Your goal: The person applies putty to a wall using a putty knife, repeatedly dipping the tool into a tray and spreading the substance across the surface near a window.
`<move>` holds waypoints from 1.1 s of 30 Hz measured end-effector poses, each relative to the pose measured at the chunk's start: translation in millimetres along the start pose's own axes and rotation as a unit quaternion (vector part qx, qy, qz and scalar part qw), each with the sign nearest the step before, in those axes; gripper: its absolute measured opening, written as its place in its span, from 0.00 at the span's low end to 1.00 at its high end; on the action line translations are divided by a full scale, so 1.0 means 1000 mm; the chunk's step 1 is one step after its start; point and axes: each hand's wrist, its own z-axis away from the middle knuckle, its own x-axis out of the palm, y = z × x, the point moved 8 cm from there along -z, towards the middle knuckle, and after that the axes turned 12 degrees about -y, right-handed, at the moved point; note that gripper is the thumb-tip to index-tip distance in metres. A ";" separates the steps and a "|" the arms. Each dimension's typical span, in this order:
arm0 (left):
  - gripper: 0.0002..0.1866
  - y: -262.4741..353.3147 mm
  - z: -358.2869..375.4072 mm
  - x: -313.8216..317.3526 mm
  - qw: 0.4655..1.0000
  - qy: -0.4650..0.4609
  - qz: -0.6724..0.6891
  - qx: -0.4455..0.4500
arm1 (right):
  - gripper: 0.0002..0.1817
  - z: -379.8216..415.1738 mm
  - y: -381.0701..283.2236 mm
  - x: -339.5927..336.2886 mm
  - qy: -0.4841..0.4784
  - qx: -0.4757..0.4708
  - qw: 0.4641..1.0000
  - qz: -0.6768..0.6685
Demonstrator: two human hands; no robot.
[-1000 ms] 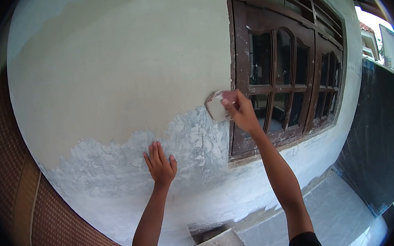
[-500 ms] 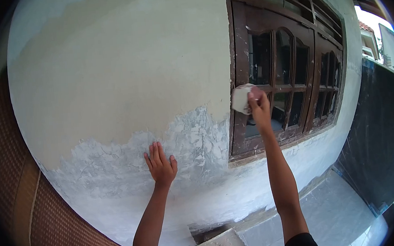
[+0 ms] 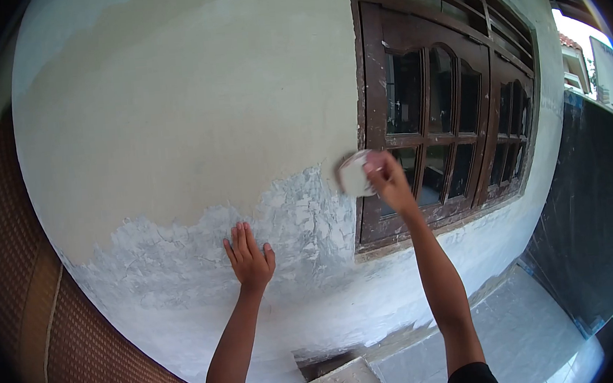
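Observation:
My left hand [image 3: 251, 257] lies with its fingers stretched out against the wall [image 3: 193, 121], on the rough whitish-grey patch [image 3: 182, 255] below the smoother cream coat. In my right hand [image 3: 390, 181] is a flat, rounded, white-smeared putty scraper [image 3: 354, 175], gripped at its reddish side between thumb and fingers. Its far edge is blurred and overlaps the wall beside the left frame of the brown wooden window [image 3: 423, 139]. Below both hands, a shallow tray [image 3: 375, 373] with whitish paste in it sits on the floor by the wall's foot.
Brown woven panels [image 3: 110, 344] stand along the left. A large dark sheet [image 3: 582, 220] leans at the right, past the window. Grey tiled floor [image 3: 477, 344] runs along the wall base, where a dark recess [image 3: 327, 363] opens behind the tray.
My right hand has moved left and down with the putty scraper, from over the window's left shutter to the wall edge beside its frame. My left hand has stayed in place.

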 end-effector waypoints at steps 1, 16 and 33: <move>0.34 0.000 -0.001 -0.001 1.000 0.002 -0.002 0.002 | 0.15 -0.002 0.001 0.011 -0.024 -0.042 0.998 0.051; 0.34 0.000 0.000 0.000 1.000 0.004 0.003 -0.001 | 0.16 -0.013 -0.013 -0.044 0.183 -0.043 0.980 -0.071; 0.35 0.000 -0.001 -0.002 1.000 0.002 0.001 0.004 | 0.16 -0.004 0.007 -0.019 0.136 -0.022 0.990 0.034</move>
